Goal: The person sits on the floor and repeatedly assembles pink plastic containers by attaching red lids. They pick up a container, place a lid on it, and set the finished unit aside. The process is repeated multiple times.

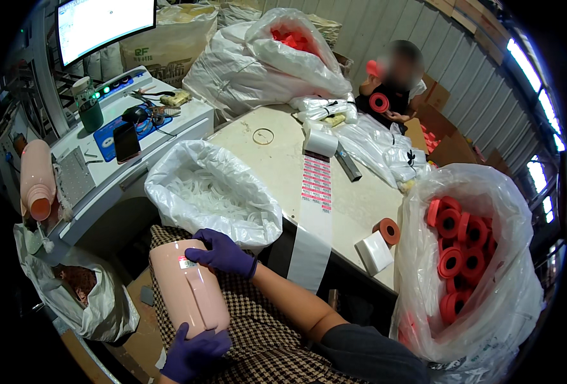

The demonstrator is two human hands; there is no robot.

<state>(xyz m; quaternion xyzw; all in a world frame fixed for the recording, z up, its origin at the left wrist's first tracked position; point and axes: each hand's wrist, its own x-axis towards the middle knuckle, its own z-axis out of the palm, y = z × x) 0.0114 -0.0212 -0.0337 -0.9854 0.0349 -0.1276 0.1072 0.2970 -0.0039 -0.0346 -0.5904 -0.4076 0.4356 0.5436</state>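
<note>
A pink plastic jug body (184, 291) with a moulded handle lies tilted across my lap. My left hand (195, 355), in a purple glove, is wrapped round its lower end, with the thumb up along the side. Near the other end, my right hand (222, 253), also purple-gloved, grips the rim area, its fingertips at a small white and pink label (186, 262) stuck on the surface. Part of the right hand's grip is hidden behind its own fingers. A second pink jug body (38, 179) lies on the bench at the left, its round opening towards me.
A white bag of translucent rings (213, 201) stands before me. On the table lie a label roll (320, 143) with its strip hanging over the edge, and a white box (373, 253). A bag of red rings (462, 256) stands right. A co-worker (392, 89) sits behind, holding red parts.
</note>
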